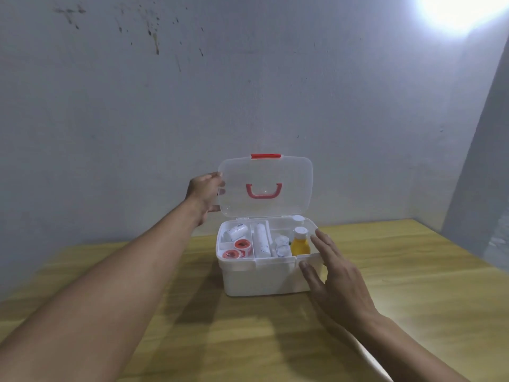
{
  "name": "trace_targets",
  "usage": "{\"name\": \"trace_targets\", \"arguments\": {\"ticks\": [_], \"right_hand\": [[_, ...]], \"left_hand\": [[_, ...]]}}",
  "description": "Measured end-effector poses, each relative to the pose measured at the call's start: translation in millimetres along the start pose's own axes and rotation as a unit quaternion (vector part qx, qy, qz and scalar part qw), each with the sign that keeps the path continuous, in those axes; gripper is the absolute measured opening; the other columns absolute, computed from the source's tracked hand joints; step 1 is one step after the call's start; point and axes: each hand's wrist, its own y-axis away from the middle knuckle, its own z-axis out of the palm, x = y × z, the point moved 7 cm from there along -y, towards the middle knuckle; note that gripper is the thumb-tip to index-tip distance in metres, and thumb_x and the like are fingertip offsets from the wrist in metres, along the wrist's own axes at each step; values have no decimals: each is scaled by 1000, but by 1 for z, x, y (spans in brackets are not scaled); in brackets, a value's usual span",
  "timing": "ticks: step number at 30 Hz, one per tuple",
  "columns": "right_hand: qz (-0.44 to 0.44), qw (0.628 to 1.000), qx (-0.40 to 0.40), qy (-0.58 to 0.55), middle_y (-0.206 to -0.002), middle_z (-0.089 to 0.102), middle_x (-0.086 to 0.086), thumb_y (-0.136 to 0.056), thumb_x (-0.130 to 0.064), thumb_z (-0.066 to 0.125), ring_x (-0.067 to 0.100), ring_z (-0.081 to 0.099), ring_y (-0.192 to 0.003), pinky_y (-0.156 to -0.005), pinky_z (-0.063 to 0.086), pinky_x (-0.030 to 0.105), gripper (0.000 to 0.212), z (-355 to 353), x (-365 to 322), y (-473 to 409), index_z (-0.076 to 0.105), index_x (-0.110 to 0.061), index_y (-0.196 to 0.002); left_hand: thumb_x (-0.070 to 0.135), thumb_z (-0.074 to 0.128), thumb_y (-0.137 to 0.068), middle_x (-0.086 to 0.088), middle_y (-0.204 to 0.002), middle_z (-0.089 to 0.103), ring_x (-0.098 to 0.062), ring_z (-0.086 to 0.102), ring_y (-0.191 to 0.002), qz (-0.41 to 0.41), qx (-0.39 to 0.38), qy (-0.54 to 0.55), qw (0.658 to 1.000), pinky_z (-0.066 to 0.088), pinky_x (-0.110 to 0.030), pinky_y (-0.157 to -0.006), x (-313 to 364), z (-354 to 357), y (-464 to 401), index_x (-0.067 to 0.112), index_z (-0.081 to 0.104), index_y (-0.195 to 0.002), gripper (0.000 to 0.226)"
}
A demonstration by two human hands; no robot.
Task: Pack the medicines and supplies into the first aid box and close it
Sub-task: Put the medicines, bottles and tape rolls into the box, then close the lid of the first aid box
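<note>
At frame centre, first aid box (264, 277) sits on the wooden table (413, 285), packed, lid (265, 186) upright. Left hand (205, 195) grips the lid's left edge, fingers curled round it. Right hand (334, 274) rests flat against the box's right front corner, fingers spread, holding nothing. Swing lid down slowly; the yellow bottle (300, 242) stands tall, check clearance, then press the red latch (265, 156).
</note>
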Motion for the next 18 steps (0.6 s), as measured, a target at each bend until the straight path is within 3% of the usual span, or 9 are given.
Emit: {"name": "trace_targets", "arguments": {"ticks": [5,8,10,14,16,18], "right_hand": [[50,996,28,-72,-137,57,0,-85,-28,71,18,53,-124,-98,41,25,57,-14,3,-10,50,-15,-136],[114,981,94,-127,-115,68,-1,-87,-37,64,19,61,-109,-92,50,39,43,-24,7,-23,59,-16,-125],[165,962,112,-187,-103,71,-2,-90,-30,63,17,65,-98,-88,52,43,36,-28,12,-33,61,-14,-122],[238,890,71,-381,-95,73,7,-92,-18,62,18,68,-74,-62,51,34,29,-38,-2,-25,56,-11,-119],[254,892,65,-368,-86,74,8,-90,-17,64,19,65,-67,-57,49,33,25,-35,-4,-24,56,-11,-112],[265,933,83,-227,-74,70,4,-85,-21,66,21,63,-68,-63,49,34,20,-40,-2,-22,61,-14,-102]], "left_hand": [[42,44,-96,-6,-116,66,-20,61,-109,24,-11,2,1000,48,-48,-96,-4,-11,23,14,66,-106,36],[36,46,-98,-2,-119,64,-16,58,-112,47,-38,0,998,46,-41,-97,-8,-11,39,15,63,-113,31],[33,48,-97,1,-127,60,-14,53,-119,53,-58,-22,997,42,-38,-104,-16,-10,46,8,58,-128,40],[30,52,-95,-1,-136,57,-13,52,-125,79,-73,-44,993,38,-30,-107,-20,-20,81,6,54,-133,45],[27,53,-95,0,-133,57,-11,52,-122,88,-78,-61,991,38,-26,-104,-23,-19,85,5,54,-133,44],[25,54,-95,-2,-134,58,-12,52,-124,90,-90,-76,989,37,-26,-106,-30,-14,86,5,56,-132,42]]}}
